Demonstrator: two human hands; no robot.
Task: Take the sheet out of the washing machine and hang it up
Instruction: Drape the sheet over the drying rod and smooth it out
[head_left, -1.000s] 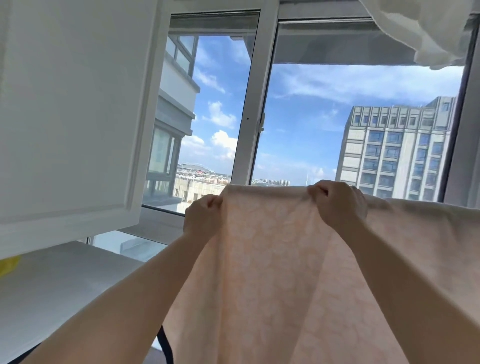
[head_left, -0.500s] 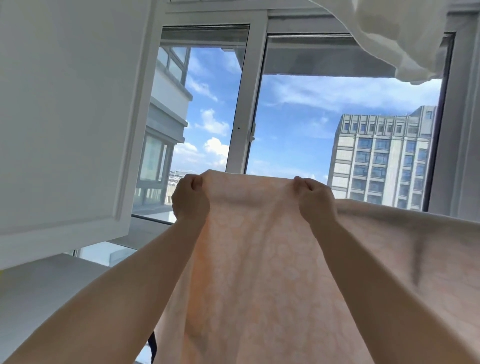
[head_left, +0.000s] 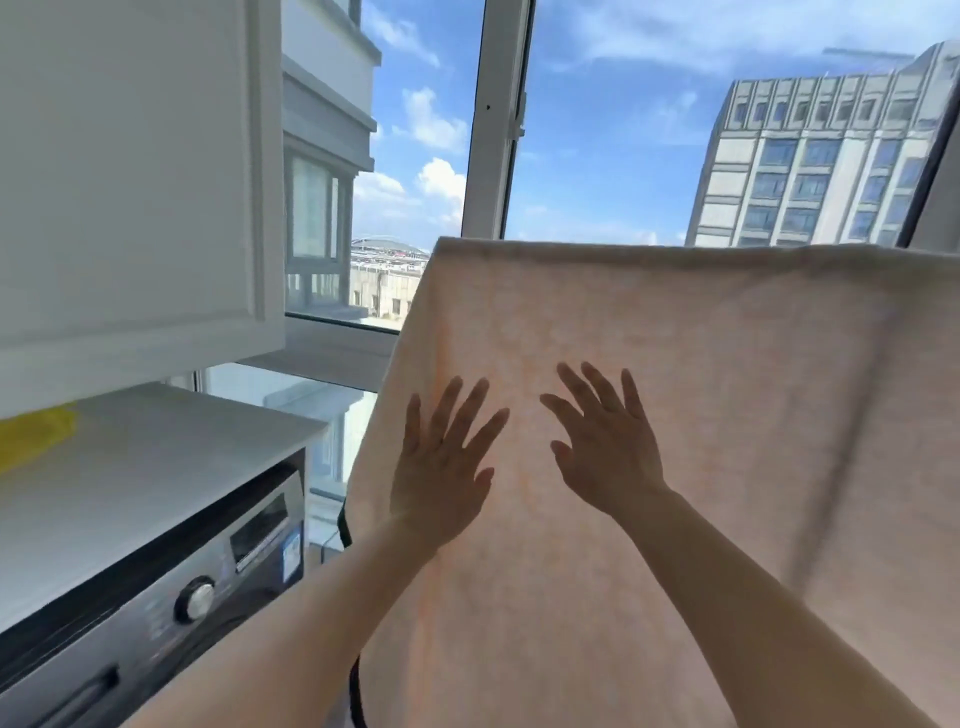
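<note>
One sheet (head_left: 701, 415), one washing machine (head_left: 156, 597) and two bare hands fill the scene before a bright high-rise window (head_left: 597, 130). The sheet, a pale peach cloth with a faint mottled pattern, hangs draped over a straight top edge that runs from mid-frame to the far right (whatever carries it is hidden under the fold), and falls in a broad, mostly smooth panel to the near bottom edge, with a few soft creases on its right side.

The left hand (head_left: 441, 467) and the right hand (head_left: 608, 452) are spread flat side by side on the near face of the sheet, well below its top fold, fingers straight and fanned; each grip is released, clasping nothing, and whether the palms press or merely hover just off the cloth cannot be told.

To the left, the dark-fronted washing machine with one round dial (head_left: 196, 600) sits beneath a white bench (head_left: 156, 467), on which a yellow object (head_left: 31, 436) lies at the far left. Above hangs one white cabinet door (head_left: 130, 171).
</note>
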